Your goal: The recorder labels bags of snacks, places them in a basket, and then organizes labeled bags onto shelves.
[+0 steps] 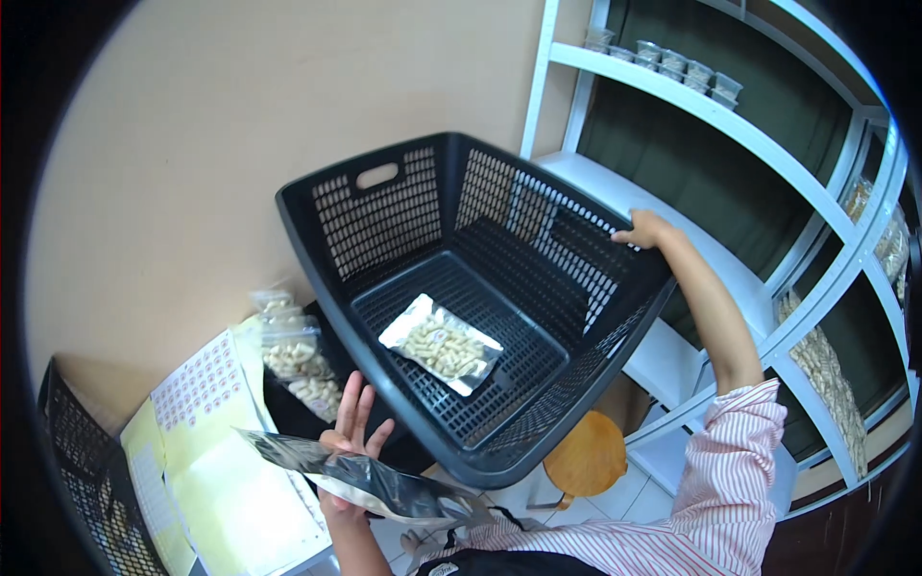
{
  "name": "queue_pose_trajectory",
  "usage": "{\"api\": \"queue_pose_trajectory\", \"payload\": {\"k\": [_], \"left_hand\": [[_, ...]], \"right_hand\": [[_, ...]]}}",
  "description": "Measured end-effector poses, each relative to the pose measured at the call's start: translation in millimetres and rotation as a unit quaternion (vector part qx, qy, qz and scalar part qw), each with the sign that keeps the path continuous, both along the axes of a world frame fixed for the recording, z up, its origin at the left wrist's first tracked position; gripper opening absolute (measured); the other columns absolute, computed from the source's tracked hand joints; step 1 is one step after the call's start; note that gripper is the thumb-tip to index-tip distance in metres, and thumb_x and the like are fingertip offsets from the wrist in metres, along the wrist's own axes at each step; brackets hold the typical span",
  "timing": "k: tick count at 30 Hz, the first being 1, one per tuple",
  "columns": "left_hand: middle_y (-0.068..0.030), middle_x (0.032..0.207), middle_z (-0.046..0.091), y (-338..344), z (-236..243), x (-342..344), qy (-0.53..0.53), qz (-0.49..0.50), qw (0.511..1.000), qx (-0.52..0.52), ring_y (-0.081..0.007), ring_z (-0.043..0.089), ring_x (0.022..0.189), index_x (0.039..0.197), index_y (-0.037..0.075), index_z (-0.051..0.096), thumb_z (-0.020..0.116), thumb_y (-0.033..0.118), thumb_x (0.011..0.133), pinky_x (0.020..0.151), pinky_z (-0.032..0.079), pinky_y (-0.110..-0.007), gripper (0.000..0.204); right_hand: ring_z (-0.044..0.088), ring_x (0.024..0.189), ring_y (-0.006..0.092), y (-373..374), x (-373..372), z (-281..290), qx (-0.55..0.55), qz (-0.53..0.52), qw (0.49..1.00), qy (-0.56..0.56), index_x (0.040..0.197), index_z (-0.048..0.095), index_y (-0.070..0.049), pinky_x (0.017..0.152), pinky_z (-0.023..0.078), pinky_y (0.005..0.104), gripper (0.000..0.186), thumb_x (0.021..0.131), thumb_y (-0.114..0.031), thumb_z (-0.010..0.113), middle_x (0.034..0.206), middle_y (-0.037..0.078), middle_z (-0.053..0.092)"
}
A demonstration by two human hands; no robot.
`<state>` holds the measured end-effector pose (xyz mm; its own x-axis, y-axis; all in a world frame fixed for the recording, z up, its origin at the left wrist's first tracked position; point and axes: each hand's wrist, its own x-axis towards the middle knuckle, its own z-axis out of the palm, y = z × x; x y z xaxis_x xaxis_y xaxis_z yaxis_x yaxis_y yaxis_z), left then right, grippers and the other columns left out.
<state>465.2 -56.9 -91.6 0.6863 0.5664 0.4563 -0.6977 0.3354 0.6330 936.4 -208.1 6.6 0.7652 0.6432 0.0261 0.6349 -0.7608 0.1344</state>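
Nearest, a dark, shiny pouch (403, 492) is held nearly edge-on in the left hand (344, 442), two or more fingers spread clear, so the grip appears light; the thumb's exact place cannot be told. Just beyond, a black lattice basket (485, 470) is tilted, its open top turned toward the wearer, presumably so the inside can be seen and reached. Its far right rim is gripped by the right hand (649, 230), apparently for steadying. On the basket floor, a pouch of pale pieces (442, 348) is laid flat, probably kept there by its own weight. To the left, sticker sheets (202, 379) are spread face-up, likely for easy picking; filled clear bags (298, 360) are bunched beside them. Farther off, small clear tubs (672, 67) are lined up on a white rack (711, 108), seemingly for tidy storage.
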Motion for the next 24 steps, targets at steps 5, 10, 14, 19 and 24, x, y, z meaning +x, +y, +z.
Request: {"api": "queue_pose_trajectory", "payload": {"k": [5,10,14,19,24], "left_hand": [[-0.0202,0.137,0.005,-2.6,8.7,5.4,0.023,-0.007,0.999,0.035,-0.0331,0.012,0.126,0.086,0.019,0.056,0.073,0.040,0.058,0.093,0.031,-0.045,0.038],[-0.0194,0.137,0.006,8.3,-1.9,-3.6,0.058,0.001,0.992,0.110,-0.0324,0.010,0.126,0.079,0.024,0.058,0.059,0.025,0.076,0.091,0.032,-0.048,0.003],[-0.0158,0.138,0.007,6.7,-8.5,-11.0,-0.022,-0.202,0.978,0.041,-0.0304,0.011,0.127,0.077,0.025,0.058,0.057,0.013,0.077,0.092,0.034,-0.042,0.012],[-0.0267,0.135,0.001,-22.6,-2.8,-7.8,-0.055,-0.346,0.935,0.050,-0.0373,0.009,0.125,0.087,0.021,0.057,0.049,0.029,0.082,0.084,0.037,-0.036,0.013],[-0.0277,0.134,0.003,-61.4,-15.7,-9.2,0.021,-0.422,0.905,0.048,-0.0381,0.008,0.126,0.082,0.024,0.057,0.055,0.029,0.079,0.086,0.033,-0.036,0.005]], "right_hand": [[0.056,0.062,0.0122,-32.2,5.0,-19.1,0.269,0.046,0.910,0.313,0.089,0.056,0.003,0.055,0.048,0.0245,0.022,0.076,-0.014,0.060,0.074,0.008,0.059],[0.057,0.059,0.0145,-111.7,-61.3,-18.9,0.317,-0.016,0.909,0.271,0.091,0.056,0.005,0.052,0.048,0.0261,0.022,0.074,-0.010,0.060,0.075,0.011,0.060],[0.055,0.057,0.0125,-206.9,-144.9,-16.3,0.361,-0.115,0.896,0.231,0.084,0.056,0.005,0.048,0.047,0.0240,0.017,0.075,-0.009,0.058,0.069,0.008,0.058],[0.054,0.053,0.0106,-317.6,-267.2,-18.7,0.399,-0.233,0.869,0.175,0.082,0.057,0.004,0.046,0.045,0.0230,0.015,0.075,-0.008,0.057,0.066,0.007,0.058],[0.052,0.052,0.0099,-394.3,-379.2,-58.2,0.437,-0.372,0.812,0.107,0.082,0.057,0.004,0.047,0.044,0.0215,0.012,0.076,-0.007,0.054,0.065,0.005,0.057]]}}
